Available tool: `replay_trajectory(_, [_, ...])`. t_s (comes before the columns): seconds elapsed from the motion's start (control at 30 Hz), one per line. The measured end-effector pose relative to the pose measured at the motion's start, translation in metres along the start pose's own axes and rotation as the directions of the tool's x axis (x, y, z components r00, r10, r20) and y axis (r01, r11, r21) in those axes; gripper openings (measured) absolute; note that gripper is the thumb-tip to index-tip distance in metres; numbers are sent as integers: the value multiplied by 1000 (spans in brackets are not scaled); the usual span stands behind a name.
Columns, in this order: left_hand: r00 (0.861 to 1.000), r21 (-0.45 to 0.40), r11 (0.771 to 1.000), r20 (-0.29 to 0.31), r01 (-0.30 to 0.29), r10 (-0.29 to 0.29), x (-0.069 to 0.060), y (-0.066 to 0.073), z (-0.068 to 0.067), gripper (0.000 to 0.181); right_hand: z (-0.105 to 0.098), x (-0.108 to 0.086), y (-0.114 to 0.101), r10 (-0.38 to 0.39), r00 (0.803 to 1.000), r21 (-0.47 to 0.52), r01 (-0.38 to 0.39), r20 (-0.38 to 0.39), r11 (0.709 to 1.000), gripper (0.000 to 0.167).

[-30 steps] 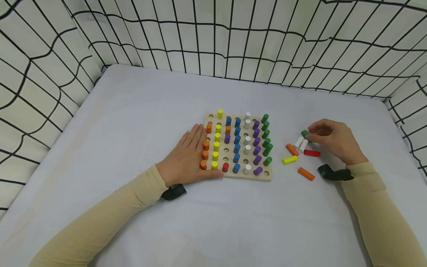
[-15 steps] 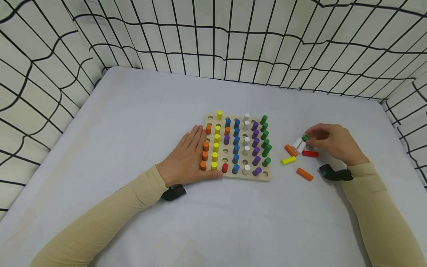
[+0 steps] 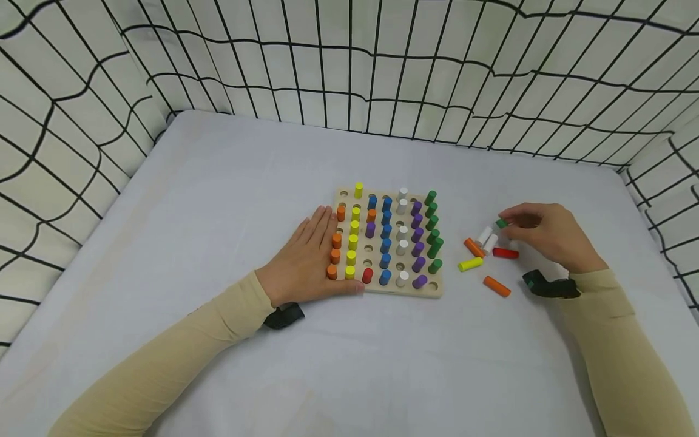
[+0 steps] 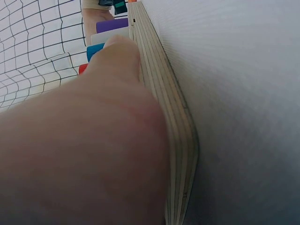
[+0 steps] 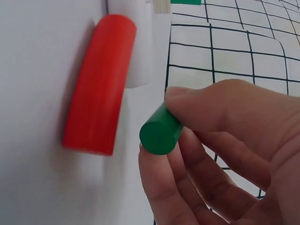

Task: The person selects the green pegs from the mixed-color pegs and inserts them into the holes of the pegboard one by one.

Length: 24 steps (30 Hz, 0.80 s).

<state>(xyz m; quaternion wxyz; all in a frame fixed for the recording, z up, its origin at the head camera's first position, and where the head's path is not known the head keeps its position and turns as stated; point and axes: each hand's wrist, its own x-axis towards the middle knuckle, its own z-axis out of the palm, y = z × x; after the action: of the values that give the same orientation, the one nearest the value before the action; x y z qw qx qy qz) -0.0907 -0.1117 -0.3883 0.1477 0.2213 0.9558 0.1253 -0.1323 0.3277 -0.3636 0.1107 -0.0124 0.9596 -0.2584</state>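
A wooden pegboard [image 3: 404,291] with rows of colored pegs lies mid-table in the head view. My left hand [image 3: 303,258] rests along its left side with fingers straight. The left thumb [image 4: 119,61] lies at the board's front edge, and the left wrist view shows the layered edge beside it. To the right of the board, my right hand [image 3: 551,233] pinches a green peg [image 5: 161,131] between thumb and fingers. A red peg [image 5: 101,84] lies close to that hand in the right wrist view. White pegs [image 3: 489,244] lie just left of its fingertips.
Two orange pegs [image 3: 497,286] and a yellow peg [image 3: 470,264] lie loose between the board and my right wrist. Black wire mesh [image 3: 360,73] stands along the back and sides of the white-covered table [image 3: 349,364].
The pinched green peg has shifted slightly and turned in my right fingers, near the white pegs. My left hand stays against the board. The head view has moved a little.
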Motion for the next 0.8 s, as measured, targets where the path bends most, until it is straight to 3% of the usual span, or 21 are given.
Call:
replay_trajectory(0.4, [1000,-2,1000,3,6,-6,-2,-3,2,131,6,-3,-10,-35,998,72,39,-60,997,39])
replay_trajectory(0.8, [1000,10,1000,10,0,0,-1,0,2,130,12,-10,-23,-157,977,192,183,-141,964,29])
